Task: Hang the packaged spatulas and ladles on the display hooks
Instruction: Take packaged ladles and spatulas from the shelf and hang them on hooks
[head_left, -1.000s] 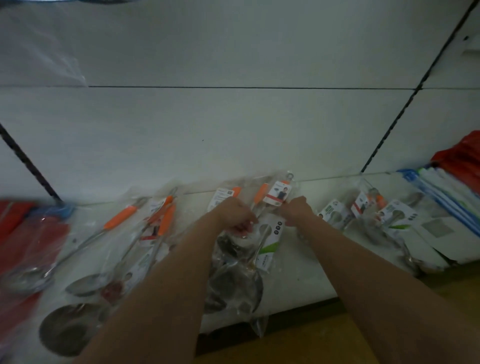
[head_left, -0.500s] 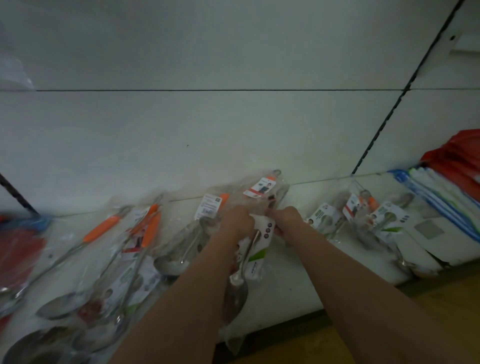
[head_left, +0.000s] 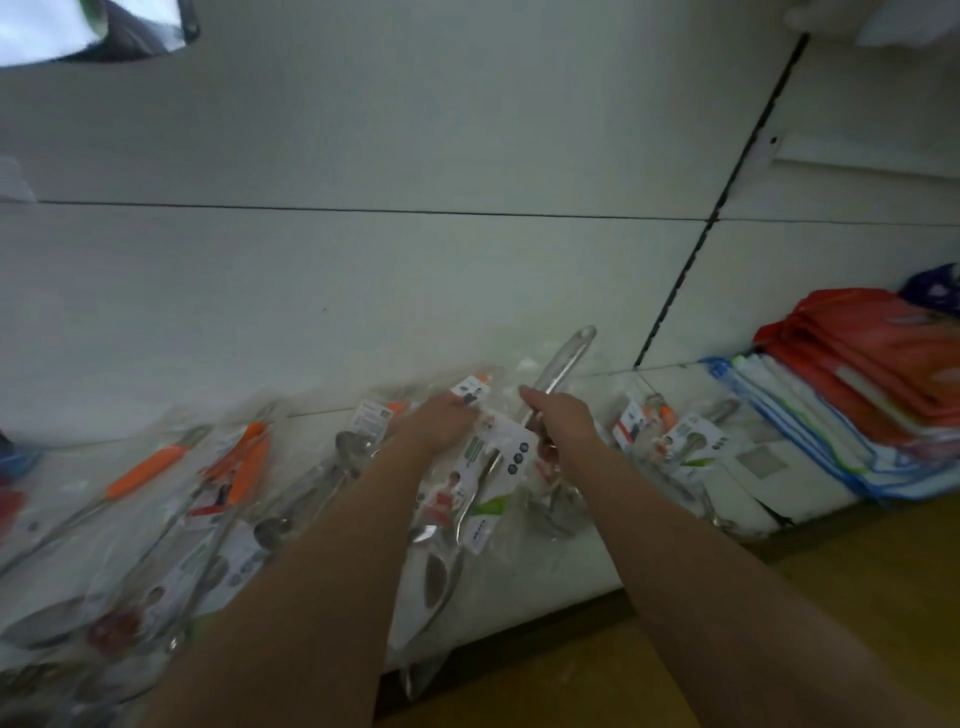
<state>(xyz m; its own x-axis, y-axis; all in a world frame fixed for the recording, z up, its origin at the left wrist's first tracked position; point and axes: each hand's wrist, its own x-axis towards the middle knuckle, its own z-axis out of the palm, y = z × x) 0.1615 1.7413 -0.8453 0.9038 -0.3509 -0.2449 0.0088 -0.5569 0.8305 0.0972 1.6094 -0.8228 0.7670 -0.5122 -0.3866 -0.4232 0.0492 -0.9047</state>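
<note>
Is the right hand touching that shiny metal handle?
Touching. The head view shows the right hand gripping the metal handle, which sticks up past its fingers.

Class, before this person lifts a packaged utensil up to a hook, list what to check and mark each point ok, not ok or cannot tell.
1. Right hand grips the long steel handle: ok.
2. Left hand on the clear green-carded spoon packet: ok.
3. Packet's hang hole visible: cannot tell.
4. Display hook in view on the white back panel: not ok.
5. Other orange-handled packets lie apart: ok.
</note>
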